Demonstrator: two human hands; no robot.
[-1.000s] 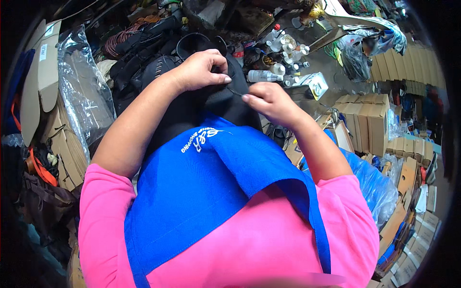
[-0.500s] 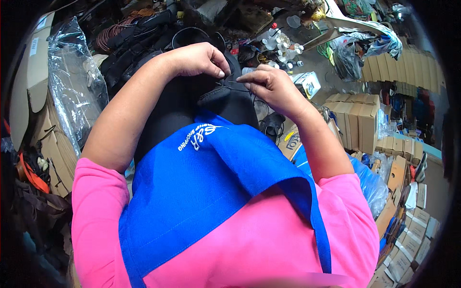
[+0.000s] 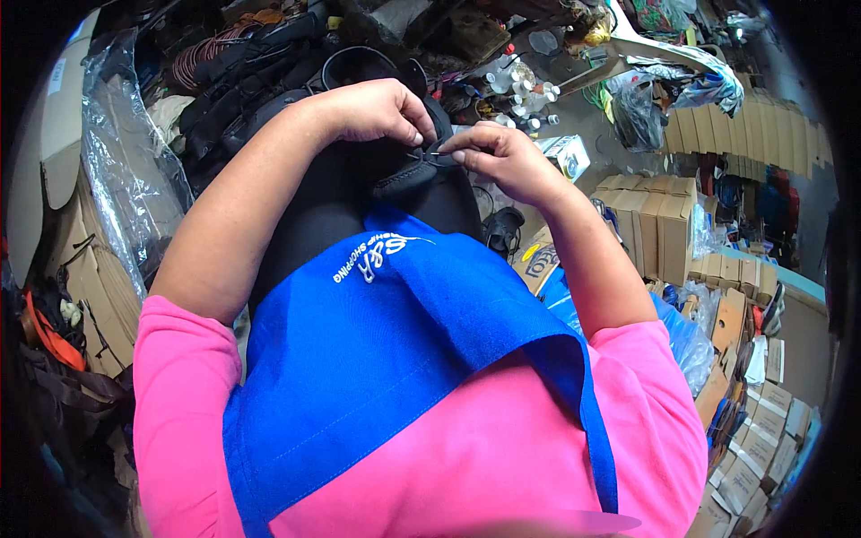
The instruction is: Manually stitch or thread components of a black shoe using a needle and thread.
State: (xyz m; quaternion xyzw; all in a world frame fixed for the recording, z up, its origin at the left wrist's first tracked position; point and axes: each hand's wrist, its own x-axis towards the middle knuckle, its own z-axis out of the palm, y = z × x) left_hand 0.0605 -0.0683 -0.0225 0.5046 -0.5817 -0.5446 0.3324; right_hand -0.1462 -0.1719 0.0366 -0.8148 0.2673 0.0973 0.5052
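Over my lap lies a black piece with a stitched, rounded edge (image 3: pixel 404 182), which looks like a shoe. My left hand (image 3: pixel 381 112) is at its far side, thumb and forefinger pinched close together at the black material. What sits between those fingertips is too dark to make out. From the right, my right hand (image 3: pixel 507 161) pinches a thin, shiny needle (image 3: pixel 434 154) between thumb and forefinger. The needle points left, its tip at the black piece close to my left fingertips. A blue apron (image 3: pixel 386 359) covers my front, below the work.
A dark round rim (image 3: pixel 359 61) stands just beyond my left hand. Several small bottles (image 3: pixel 520 81) cluster at the far right. Cardboard boxes (image 3: pixel 659 224) are stacked to the right, and clear plastic sheeting (image 3: pixel 130 170) hangs over cardboard on the left.
My right hand has moved slightly left, bringing the needle closer to the black piece and my left fingers. My left hand has hardly moved.
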